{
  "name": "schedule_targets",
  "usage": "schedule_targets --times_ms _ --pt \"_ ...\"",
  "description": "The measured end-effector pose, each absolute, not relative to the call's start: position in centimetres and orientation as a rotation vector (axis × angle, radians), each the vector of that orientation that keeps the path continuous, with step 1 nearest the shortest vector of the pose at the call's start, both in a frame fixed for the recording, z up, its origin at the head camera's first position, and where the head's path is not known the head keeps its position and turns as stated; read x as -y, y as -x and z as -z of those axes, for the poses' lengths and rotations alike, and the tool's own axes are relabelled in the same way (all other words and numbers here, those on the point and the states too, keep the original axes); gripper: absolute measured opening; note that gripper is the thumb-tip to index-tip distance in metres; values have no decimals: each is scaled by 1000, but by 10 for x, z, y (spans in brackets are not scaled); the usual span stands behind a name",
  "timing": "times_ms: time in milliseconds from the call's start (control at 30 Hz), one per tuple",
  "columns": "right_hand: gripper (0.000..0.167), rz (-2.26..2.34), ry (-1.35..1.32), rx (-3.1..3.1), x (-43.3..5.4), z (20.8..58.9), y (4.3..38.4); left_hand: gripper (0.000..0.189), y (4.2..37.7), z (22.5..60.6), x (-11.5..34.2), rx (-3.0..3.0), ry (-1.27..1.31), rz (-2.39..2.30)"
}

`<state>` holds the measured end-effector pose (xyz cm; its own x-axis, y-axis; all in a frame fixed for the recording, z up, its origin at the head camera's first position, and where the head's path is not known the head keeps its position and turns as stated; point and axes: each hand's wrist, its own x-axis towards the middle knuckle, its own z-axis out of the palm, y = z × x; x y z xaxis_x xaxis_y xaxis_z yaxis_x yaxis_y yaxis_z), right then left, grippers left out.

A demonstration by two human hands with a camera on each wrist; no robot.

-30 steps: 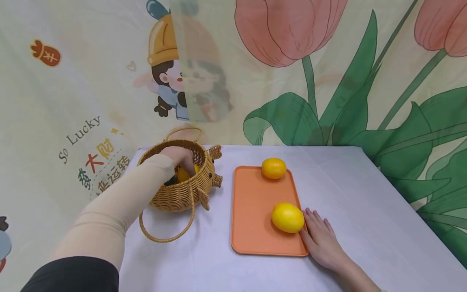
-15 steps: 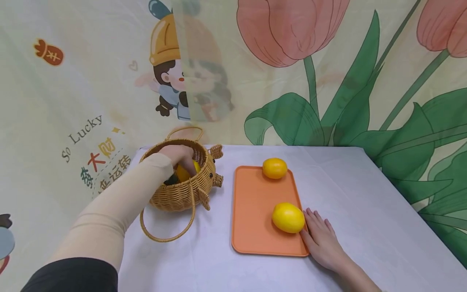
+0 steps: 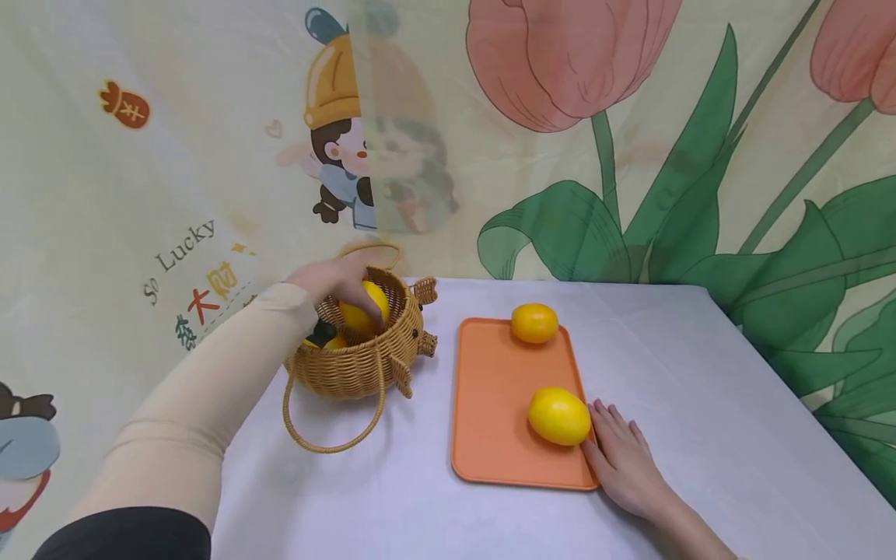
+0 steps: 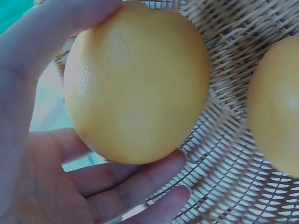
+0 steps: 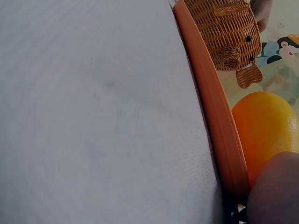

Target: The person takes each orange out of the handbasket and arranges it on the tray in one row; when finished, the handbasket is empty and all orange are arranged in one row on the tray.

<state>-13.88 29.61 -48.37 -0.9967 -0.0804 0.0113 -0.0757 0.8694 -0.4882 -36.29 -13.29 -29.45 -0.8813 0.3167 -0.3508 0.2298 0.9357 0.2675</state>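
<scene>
Left hand [image 3: 332, 280]: I grip 1 yellow fruit [image 4: 135, 88], fingers curved, inside the wicker basket [image 3: 353, 377].
Right hand [image 3: 625, 465]: fingers straight, gripping nothing, beside the orange tray [image 3: 490, 404].
On tray: 1 near fruit [image 3: 558, 417], 1 far fruit [image 3: 535, 323].

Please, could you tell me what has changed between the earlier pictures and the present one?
The left hand has moved up from deeper in the basket, raising the yellow fruit its fingers were already on. Nothing was let go. The right hand still rests at the edge of the orange tray; the far fruit and near fruit stay on it, unmoved.
</scene>
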Motion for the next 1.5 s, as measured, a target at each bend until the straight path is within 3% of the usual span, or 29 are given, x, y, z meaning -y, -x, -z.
schedule_targets --times_ms 267,467,733,1233,1500 --pt "68 795 122 -3028 -298 485 138 77 355 276 143 -2844 -492 -312" --pt "69 802 126 -3019 -296 484 138 86 347 265 145 -2936 -614 -464" --pt "69 816 130 -3014 -297 484 138 78 329 258 115 -3014 -747 -504" --pt "68 817 135 -3017 -296 484 138 83 317 292 38 -3031 -899 -563" --pt "68 826 132 -3016 -297 484 137 83 314 315 0 -3101 -761 -384"
